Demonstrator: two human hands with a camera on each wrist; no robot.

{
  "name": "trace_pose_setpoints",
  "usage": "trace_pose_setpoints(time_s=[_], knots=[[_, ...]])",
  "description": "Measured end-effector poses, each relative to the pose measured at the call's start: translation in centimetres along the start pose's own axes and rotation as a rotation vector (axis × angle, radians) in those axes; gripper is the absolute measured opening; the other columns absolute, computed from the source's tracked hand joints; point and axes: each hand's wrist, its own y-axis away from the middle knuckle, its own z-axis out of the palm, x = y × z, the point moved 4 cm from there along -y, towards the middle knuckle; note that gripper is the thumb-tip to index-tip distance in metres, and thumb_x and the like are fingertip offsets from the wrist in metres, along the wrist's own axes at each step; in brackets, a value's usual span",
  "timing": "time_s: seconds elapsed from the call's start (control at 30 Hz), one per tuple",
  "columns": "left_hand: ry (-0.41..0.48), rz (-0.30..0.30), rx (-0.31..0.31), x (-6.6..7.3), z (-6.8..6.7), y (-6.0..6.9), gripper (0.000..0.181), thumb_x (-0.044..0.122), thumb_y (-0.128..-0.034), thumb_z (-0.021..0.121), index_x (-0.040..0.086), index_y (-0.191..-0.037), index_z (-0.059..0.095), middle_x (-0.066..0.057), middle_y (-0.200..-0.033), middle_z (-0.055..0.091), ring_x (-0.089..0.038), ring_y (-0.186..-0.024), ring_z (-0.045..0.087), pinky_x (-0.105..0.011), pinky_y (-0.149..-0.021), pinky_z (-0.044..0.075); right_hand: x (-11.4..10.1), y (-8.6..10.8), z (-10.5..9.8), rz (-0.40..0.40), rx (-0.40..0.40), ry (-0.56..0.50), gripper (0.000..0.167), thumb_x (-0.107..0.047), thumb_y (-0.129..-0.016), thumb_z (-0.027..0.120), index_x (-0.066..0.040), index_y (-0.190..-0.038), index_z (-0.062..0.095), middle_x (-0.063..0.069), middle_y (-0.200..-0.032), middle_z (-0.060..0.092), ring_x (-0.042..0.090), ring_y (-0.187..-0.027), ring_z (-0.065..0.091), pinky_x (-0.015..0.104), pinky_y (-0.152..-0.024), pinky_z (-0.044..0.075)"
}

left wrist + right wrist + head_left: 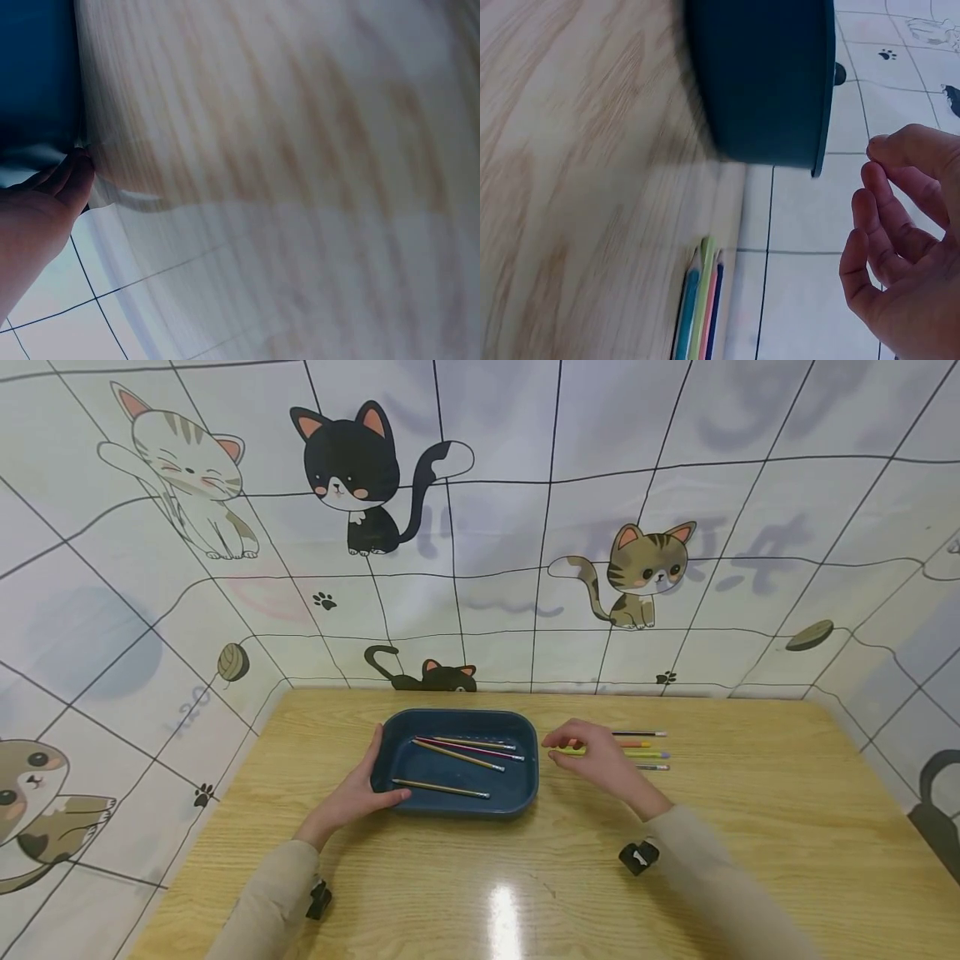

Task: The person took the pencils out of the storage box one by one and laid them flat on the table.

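Note:
A dark blue tray [457, 814] stands on the table with several pencils [442, 788] lying loose in it. My left hand [348, 799] grips the tray's left end, thumb over the front rim and fingers along the outer wall. In the left wrist view, the fingertips of that hand [56, 199] touch the tray [37, 75]. My right hand [596, 762] is held over the left part of a row of colored pencils [648, 755], beside the tray. The right wrist view shows that hand [907, 247] with loosely bent fingers and nothing in them, apart from the pencils [703, 300].
The light wooden table [420, 885] meets a cat-patterned wall covering [495, 527] at the back, and the covering also runs along both sides. Small black devices [639, 857] sit at both wrists.

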Motion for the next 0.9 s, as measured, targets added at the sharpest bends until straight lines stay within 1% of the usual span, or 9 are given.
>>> trace_pose_setpoints(time_s=[0.13, 0.27, 0.4, 0.57, 0.7, 0.8, 0.9], knots=[[0.017, 0.008, 0.004, 0.1, -0.1, 0.1, 0.111, 0.014, -0.0819, 0.076, 0.005, -0.154, -0.008, -0.025, -0.157, -0.006, -0.045, -0.142, 0.001, -0.061, -0.109, 0.01, -1.1, -0.7, 1.0, -0.039, 0.001, -0.044, 0.014, -0.001, -0.086, 0.071, -0.005, -0.099, 0.073, 0.0, -0.094, 0.066, 0.027, -0.085, 0.058, 0.044, -0.073, 0.048], [0.021, 0.012, 0.013, 0.2, -0.1, 0.2, 0.113, 0.015, -0.0813, 0.077, 0.008, -0.154, -0.009, -0.025, -0.158, -0.006, -0.045, -0.142, 0.002, -0.061, -0.109, 0.01, -2.1, -1.4, 2.3, -0.092, -0.01, -0.068, 0.013, -0.001, -0.086, 0.071, -0.004, -0.098, 0.073, 0.0, -0.092, 0.066, 0.025, -0.084, 0.059, 0.045, -0.072, 0.048], [0.016, 0.017, 0.012, 0.2, 0.0, 0.1, 0.112, 0.014, -0.0811, 0.077, 0.005, -0.154, -0.008, -0.026, -0.157, -0.005, -0.045, -0.142, 0.003, -0.061, -0.109, 0.01, -3.1, -2.0, 3.5, -0.133, -0.026, -0.093, 0.013, -0.001, -0.086, 0.07, -0.004, -0.098, 0.073, 0.002, -0.093, 0.066, 0.024, -0.083, 0.06, 0.043, -0.07, 0.05], [-0.005, 0.004, 0.004, 0.1, 0.0, 0.0, 0.11, 0.014, -0.0818, 0.076, 0.002, -0.153, -0.007, -0.027, -0.157, -0.005, -0.045, -0.142, 0.003, -0.06, -0.11, 0.01, -4.4, -2.4, 5.0, -0.134, -0.06, -0.149, 0.013, -0.003, -0.087, 0.069, -0.003, -0.1, 0.072, 0.004, -0.095, 0.066, 0.024, -0.087, 0.061, 0.041, -0.074, 0.052], [-0.02, 0.001, 0.003, 0.1, 0.0, -0.2, 0.11, 0.014, -0.082, 0.076, 0.001, -0.153, -0.007, -0.028, -0.156, -0.005, -0.046, -0.141, 0.003, -0.06, -0.11, 0.011, -4.8, -2.7, 6.5, -0.117, -0.13, -0.164, 0.013, -0.006, -0.089, 0.069, -0.005, -0.101, 0.072, 0.003, -0.098, 0.065, 0.024, -0.089, 0.06, 0.04, -0.077, 0.051], [-0.021, 0.014, 0.007, -0.2, -0.1, -0.3, 0.111, 0.015, -0.0814, 0.077, 0.0, -0.153, -0.008, -0.029, -0.156, -0.004, -0.047, -0.141, 0.004, -0.061, -0.109, 0.011, -5.0, -2.9, 7.7, -0.106, -0.175, -0.166, 0.014, -0.007, -0.089, 0.069, -0.006, -0.102, 0.071, 0.0, -0.098, 0.064, 0.021, -0.089, 0.059, 0.037, -0.076, 0.05], [-0.03, 0.019, 0.019, -1.4, 0.1, -0.6, 0.113, 0.017, -0.0811, 0.078, 0.004, -0.153, -0.008, -0.027, -0.157, -0.005, -0.046, -0.141, 0.003, -0.061, -0.109, 0.01, -5.2, -3.3, 8.6, -0.099, -0.2, -0.173, 0.015, -0.007, -0.088, 0.07, -0.004, -0.103, 0.071, -0.002, -0.097, 0.063, 0.015, -0.087, 0.057, 0.032, -0.074, 0.049]])
